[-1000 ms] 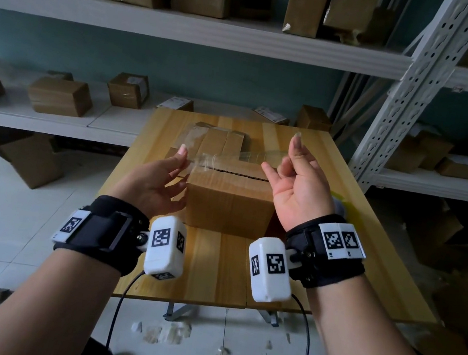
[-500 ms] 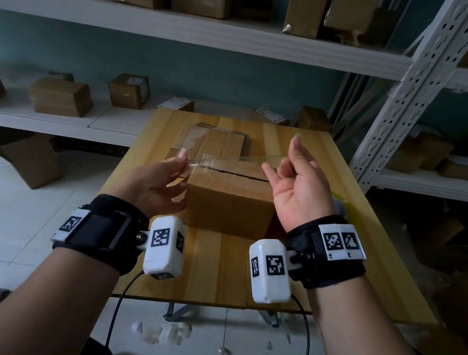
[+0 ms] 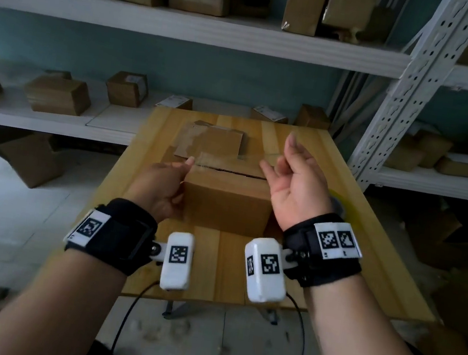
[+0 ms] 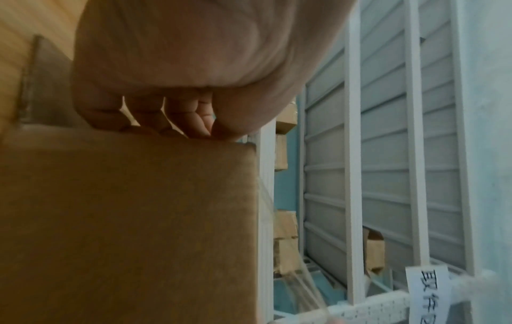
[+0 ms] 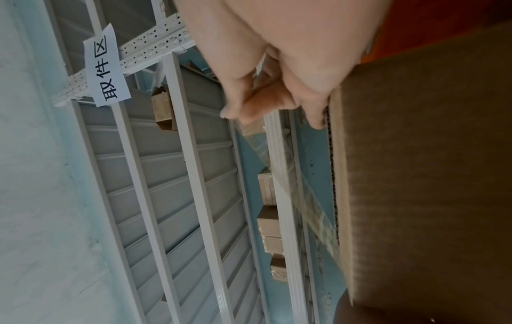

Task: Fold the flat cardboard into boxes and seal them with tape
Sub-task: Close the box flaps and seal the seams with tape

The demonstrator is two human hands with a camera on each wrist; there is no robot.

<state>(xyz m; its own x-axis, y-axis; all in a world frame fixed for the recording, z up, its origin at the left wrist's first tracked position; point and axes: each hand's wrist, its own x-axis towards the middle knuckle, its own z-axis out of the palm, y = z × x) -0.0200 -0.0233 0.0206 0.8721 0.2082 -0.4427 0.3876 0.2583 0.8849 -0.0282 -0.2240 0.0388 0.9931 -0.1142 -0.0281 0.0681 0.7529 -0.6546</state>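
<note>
Compared with the earlier head frames, left hand (image 3: 162,185) is lower and closer in: it now sits against the left upper edge of the cardboard box (image 3: 226,200), where before it hovered a little above and to the side. Right hand (image 3: 298,183) is much where it was, raised, palm toward the wearer, above the box's right end.

Clear tape strip (image 3: 229,158) spans between the two hands, just over the box top. Its left end meets the box corner under the left fingertips; its right end is lifted clear of the cardboard.

Left wrist view: left fingers (image 4: 194,118) are curled down onto the box's top edge, apparently pinning the tape end there; tape (image 4: 279,252) trails away off the corner. Whether thumb and finger pinch the strip or only press it, cannot tell.

Right wrist view: thumb and forefinger (image 5: 249,107) pinch the other tape end, remaining fingers loosely bent. Tape (image 5: 293,193) runs taut from the pinch down toward the box edge.

Box stands on the wooden table (image 3: 351,254), centre, top flaps closed with a dark seam (image 3: 227,171) running left to right, not yet covered. Flat cardboard sheet (image 3: 213,141) lies behind it on the table.

Judgement: left end is being anchored first, so the sealing step has begun. Next would be lowering the right end along the seam and smoothing it down. Risk: strip drifts off the seam or wrinkles if tension drops
</note>
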